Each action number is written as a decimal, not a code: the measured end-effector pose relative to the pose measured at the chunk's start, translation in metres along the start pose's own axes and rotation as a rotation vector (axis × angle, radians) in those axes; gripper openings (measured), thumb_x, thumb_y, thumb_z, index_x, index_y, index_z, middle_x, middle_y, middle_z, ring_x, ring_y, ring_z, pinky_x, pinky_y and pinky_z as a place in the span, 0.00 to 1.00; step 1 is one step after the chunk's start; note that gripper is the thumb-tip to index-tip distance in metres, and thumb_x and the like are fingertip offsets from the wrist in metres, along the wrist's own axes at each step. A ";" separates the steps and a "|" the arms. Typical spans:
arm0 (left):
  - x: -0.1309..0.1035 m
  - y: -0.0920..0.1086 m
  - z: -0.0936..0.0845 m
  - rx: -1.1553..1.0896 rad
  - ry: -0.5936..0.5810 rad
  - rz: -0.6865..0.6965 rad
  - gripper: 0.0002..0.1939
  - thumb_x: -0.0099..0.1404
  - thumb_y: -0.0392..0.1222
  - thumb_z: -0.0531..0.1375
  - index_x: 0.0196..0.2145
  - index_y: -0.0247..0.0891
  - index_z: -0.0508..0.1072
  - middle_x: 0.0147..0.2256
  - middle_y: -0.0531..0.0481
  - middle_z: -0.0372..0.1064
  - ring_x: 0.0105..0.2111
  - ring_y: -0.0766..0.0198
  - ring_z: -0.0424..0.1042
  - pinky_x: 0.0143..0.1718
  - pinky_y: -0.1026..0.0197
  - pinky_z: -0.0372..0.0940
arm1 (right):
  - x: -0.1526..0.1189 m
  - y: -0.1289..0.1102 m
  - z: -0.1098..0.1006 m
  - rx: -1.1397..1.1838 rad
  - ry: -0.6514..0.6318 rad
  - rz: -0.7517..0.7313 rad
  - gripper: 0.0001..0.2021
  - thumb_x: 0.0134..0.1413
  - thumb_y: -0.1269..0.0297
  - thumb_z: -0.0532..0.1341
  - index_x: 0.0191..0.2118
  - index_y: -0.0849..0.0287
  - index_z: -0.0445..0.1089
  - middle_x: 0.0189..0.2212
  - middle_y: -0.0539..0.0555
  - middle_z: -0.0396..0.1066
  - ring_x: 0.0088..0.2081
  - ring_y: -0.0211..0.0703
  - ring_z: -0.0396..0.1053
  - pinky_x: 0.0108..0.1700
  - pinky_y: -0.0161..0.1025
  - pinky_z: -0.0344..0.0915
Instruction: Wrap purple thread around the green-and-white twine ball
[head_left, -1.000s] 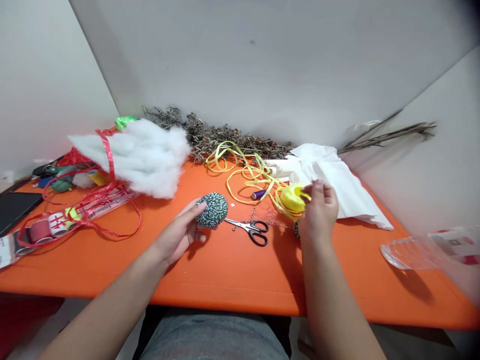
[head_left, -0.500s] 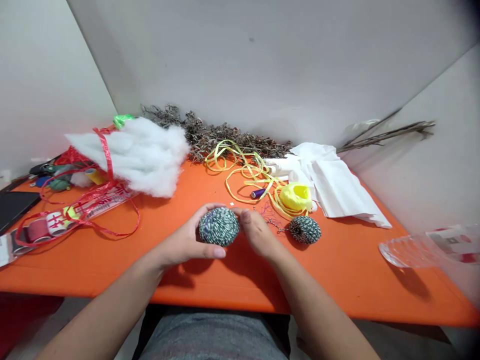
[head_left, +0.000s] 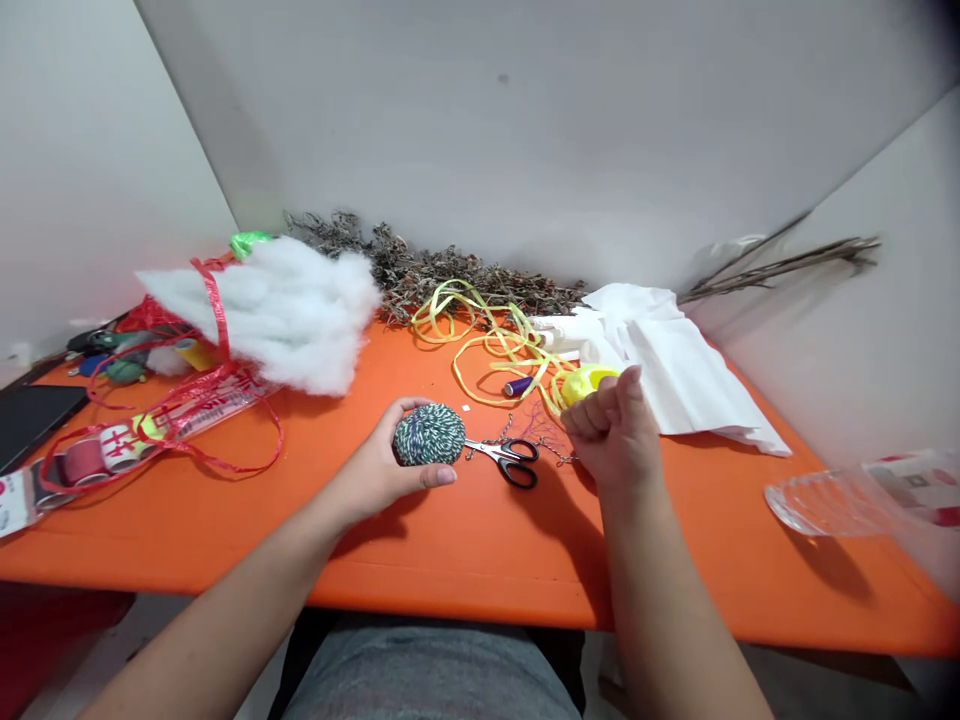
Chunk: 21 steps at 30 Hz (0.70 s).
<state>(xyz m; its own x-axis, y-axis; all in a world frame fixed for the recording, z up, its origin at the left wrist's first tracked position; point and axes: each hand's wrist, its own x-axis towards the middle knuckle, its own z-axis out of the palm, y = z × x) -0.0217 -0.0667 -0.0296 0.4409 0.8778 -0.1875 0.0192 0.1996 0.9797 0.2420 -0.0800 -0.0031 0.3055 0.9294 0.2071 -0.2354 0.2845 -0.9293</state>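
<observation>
My left hand (head_left: 386,465) is closed round a dark green and white speckled yarn ball (head_left: 430,435). Just right of the ball lie scissors (head_left: 516,462) with black handles, their blades partly hidden by it. Raised over the table at the right is my right hand (head_left: 619,435), its fingers curled and thumb up; whether a fine thread is in its fingers is too small to tell. Behind it are a yellow woven piece (head_left: 589,382) and some purple thread (head_left: 544,425).
White stuffing (head_left: 292,310) and red ribbon (head_left: 214,310) lie at the left. Dried twigs (head_left: 450,275) line the wall. Yellow ribbon (head_left: 469,340), a purple spool (head_left: 517,386), white sheets (head_left: 682,375) and a clear plastic container (head_left: 817,503) are also there.
My right hand has moved away from the ball, right and up, with its fingers curled. The scissors now show, and the second speckled ball is hidden behind that hand.
</observation>
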 end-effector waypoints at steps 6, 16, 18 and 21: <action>-0.002 0.001 -0.001 0.002 -0.014 0.020 0.42 0.45 0.48 0.76 0.53 0.43 0.61 0.48 0.47 0.69 0.46 0.54 0.72 0.47 0.55 0.67 | 0.022 0.001 -0.034 -0.134 0.589 -0.226 0.28 0.60 0.38 0.58 0.20 0.53 0.50 0.13 0.38 0.43 0.13 0.32 0.40 0.15 0.33 0.49; -0.009 0.005 0.002 0.078 -0.152 0.029 0.42 0.49 0.46 0.75 0.57 0.45 0.60 0.53 0.44 0.69 0.50 0.50 0.73 0.52 0.51 0.67 | -0.013 0.024 0.018 -0.485 0.029 -0.469 0.23 0.68 0.43 0.51 0.57 0.50 0.68 0.59 0.57 0.67 0.65 0.51 0.61 0.67 0.53 0.55; -0.011 0.005 0.003 0.128 -0.239 0.088 0.43 0.50 0.44 0.75 0.59 0.45 0.61 0.57 0.42 0.67 0.56 0.48 0.70 0.57 0.49 0.64 | -0.024 0.034 0.033 -0.498 -0.316 -0.269 0.26 0.67 0.39 0.50 0.51 0.53 0.74 0.45 0.58 0.77 0.51 0.52 0.74 0.53 0.50 0.70; -0.014 0.005 0.003 0.161 -0.304 0.136 0.44 0.51 0.43 0.74 0.62 0.46 0.61 0.64 0.41 0.61 0.63 0.46 0.62 0.63 0.47 0.58 | -0.029 0.042 0.041 -0.450 -0.610 0.033 0.29 0.65 0.38 0.51 0.34 0.58 0.78 0.26 0.53 0.73 0.34 0.46 0.73 0.40 0.43 0.70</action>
<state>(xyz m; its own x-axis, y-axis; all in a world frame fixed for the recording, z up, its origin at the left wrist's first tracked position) -0.0249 -0.0792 -0.0222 0.6953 0.7171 -0.0487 0.0721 -0.0022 0.9974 0.1857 -0.0860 -0.0355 -0.2907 0.9382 0.1878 0.2032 0.2524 -0.9460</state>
